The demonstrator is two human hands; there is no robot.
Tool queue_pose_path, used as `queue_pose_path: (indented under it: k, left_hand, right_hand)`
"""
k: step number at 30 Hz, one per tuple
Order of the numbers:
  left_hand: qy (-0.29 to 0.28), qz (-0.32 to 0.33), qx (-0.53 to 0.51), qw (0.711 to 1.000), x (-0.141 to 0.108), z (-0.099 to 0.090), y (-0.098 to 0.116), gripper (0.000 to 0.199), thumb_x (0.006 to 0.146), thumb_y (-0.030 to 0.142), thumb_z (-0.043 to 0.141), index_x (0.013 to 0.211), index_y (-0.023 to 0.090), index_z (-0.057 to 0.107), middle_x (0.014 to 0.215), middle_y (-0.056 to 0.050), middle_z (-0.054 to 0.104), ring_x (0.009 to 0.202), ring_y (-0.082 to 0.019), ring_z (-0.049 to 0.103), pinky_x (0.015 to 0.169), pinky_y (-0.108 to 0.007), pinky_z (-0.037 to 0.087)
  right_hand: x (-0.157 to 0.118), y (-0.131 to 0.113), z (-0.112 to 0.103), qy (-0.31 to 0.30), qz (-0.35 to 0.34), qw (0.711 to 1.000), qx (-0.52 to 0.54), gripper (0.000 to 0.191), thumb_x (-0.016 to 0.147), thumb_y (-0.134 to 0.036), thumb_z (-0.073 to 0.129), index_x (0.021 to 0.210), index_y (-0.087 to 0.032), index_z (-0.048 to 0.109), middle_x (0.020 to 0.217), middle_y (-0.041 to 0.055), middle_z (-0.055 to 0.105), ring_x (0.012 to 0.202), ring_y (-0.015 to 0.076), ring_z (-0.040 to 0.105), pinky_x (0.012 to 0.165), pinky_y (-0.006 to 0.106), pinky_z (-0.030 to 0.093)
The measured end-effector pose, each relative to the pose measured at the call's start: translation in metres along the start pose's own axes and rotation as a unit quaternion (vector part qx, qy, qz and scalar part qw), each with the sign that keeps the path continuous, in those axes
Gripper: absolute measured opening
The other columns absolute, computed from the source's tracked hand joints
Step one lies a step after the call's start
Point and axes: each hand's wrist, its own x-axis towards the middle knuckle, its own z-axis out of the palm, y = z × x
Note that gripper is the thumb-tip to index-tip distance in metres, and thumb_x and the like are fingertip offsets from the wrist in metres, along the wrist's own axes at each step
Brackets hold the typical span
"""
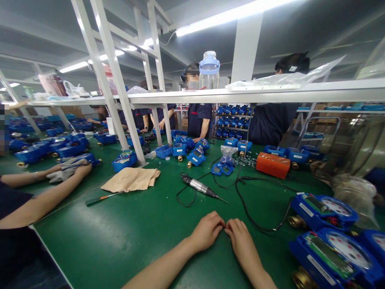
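My left hand (208,230) and my right hand (241,237) rest low over the green table (126,237), their fingertips almost meeting. Both are closed in a pinch; whatever lies between the fingers is too small or hidden to make out. Beyond them lies an electric screwdriver (202,187) with a silver body, its bit pointing toward the right. To the right of my right hand stand blue water meters, one farther back (309,208) and one nearer (337,261), with open faces showing circuit boards and brass fittings.
A black cable (251,216) loops across the table. Farther back are an orange box (273,165), small blue display housings (221,168), a beige cloth (130,179) and a green-handled screwdriver (98,200). At left, a co-worker's arms (51,200) hold a grey cloth. A white shelf (180,97) crosses above.
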Motion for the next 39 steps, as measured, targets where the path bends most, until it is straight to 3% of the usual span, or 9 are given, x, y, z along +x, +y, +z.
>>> queue_pose_path:
  k: [20, 39]
  left_hand:
    - [-0.006, -0.017, -0.007, 1.000, 0.001, 0.003, 0.001, 0.014, 0.094, 0.024, 0.052, 0.094, 0.014, 0.063, 0.095, -0.004, 0.062, 0.090, -0.017, 0.059, 0.082, -0.037, 0.052]
    - [-0.008, -0.011, 0.005, 1.000, 0.000, 0.002, -0.002, 0.013, 0.093, 0.023, 0.053, 0.095, 0.014, 0.062, 0.096, -0.004, 0.061, 0.091, -0.017, 0.059, 0.082, -0.037, 0.052]
  right_hand:
    - [-0.001, 0.000, -0.003, -0.002, 0.011, 1.000, 0.008, 0.014, 0.092, -0.008, 0.054, 0.082, -0.018, 0.054, 0.088, 0.0050, 0.057, 0.085, 0.0238, 0.056, 0.074, 0.038, 0.048]
    - [-0.003, 0.004, 0.007, 0.022, 0.004, 1.000, -0.005, 0.011, 0.091, -0.010, 0.054, 0.086, -0.020, 0.054, 0.091, 0.0059, 0.053, 0.085, 0.0255, 0.057, 0.074, 0.040, 0.048]
